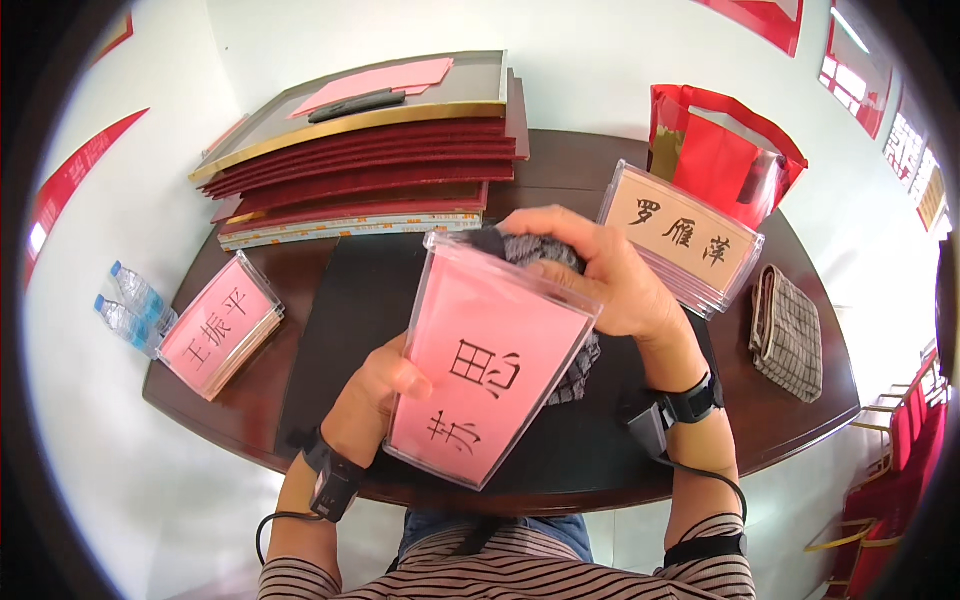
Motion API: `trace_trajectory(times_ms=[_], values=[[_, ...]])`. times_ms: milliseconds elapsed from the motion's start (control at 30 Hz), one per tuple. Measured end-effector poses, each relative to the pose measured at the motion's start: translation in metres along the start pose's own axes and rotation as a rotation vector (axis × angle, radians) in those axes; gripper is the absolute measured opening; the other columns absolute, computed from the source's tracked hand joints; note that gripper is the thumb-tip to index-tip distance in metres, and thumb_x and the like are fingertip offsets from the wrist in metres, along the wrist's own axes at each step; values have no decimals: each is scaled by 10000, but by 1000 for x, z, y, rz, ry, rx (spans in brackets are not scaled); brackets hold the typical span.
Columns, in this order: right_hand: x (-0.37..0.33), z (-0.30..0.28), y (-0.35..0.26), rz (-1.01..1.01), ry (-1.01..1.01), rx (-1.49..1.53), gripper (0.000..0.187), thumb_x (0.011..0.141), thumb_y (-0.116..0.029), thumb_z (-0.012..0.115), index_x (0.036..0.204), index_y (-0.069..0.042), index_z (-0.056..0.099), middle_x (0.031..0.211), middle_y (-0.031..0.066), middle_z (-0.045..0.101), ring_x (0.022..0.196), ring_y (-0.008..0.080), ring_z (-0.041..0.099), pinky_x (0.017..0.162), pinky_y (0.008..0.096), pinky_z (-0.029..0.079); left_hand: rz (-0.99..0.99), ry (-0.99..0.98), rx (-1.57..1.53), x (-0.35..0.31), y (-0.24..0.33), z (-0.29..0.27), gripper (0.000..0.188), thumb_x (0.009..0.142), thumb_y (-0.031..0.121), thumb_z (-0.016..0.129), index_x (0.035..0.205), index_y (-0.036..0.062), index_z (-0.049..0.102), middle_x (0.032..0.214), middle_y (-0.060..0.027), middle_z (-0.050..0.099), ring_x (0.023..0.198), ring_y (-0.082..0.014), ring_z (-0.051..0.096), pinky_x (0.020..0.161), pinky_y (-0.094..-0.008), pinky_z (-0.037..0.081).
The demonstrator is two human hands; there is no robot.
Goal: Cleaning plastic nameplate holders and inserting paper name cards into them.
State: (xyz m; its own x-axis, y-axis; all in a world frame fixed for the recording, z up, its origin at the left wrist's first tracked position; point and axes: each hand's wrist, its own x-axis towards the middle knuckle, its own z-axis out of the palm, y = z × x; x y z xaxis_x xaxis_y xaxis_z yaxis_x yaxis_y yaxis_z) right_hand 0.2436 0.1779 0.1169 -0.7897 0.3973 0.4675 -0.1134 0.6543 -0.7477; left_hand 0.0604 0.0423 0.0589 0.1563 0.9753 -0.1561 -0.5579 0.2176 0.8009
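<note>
Over the dark desk, my left hand (385,380) grips the lower left edge of a name plate (480,375), a clear acrylic holder with a pink card. The plate is tilted, its dark handwriting turned sideways. My right hand (620,275) is closed round a dark grey checked cloth (540,252) at the plate's upper edge. Part of the cloth hangs behind the plate and is hidden by it. A stack of name plates with a tan card on top (685,235) lies just beyond my right hand. Left of my left hand lies another stack with a pink card on top (222,328).
A tall pile of dark red folders (370,165) stands at the back left, topped by a gold-edged frame with pink paper and a black pen (357,105). A red gift bag (720,150) is at the back right. A folded checked cloth (787,335) lies right; water bottles (130,305) stand left.
</note>
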Motion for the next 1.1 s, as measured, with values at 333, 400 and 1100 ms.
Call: trace_trajectory(times_ms=[333,400,1100], values=[[-3,27,19,-144,204,-96,308,758,16,505,1064,1,542,932,166,589,855,253,580,744,297,447,8,-225,-132,4,-15,23,824,530,289,601,1230,-62,344,1078,-287,507,927,-353,561,796,-406,479],[2,32,35,-184,237,-133,264,761,8,500,1018,13,558,898,176,602,818,257,592,728,296,454,19,-286,-157,8,-11,24,840,520,294,605,1231,-65,338,1073,-295,506,920,-363,561,790,-408,481],[-4,79,-2,-405,182,-557,461,554,32,638,990,-107,592,986,89,515,787,255,505,640,330,465,549,375,-561,28,13,-47,469,776,399,411,1094,57,450,1044,-143,509,920,-318,495,779,-468,419]])
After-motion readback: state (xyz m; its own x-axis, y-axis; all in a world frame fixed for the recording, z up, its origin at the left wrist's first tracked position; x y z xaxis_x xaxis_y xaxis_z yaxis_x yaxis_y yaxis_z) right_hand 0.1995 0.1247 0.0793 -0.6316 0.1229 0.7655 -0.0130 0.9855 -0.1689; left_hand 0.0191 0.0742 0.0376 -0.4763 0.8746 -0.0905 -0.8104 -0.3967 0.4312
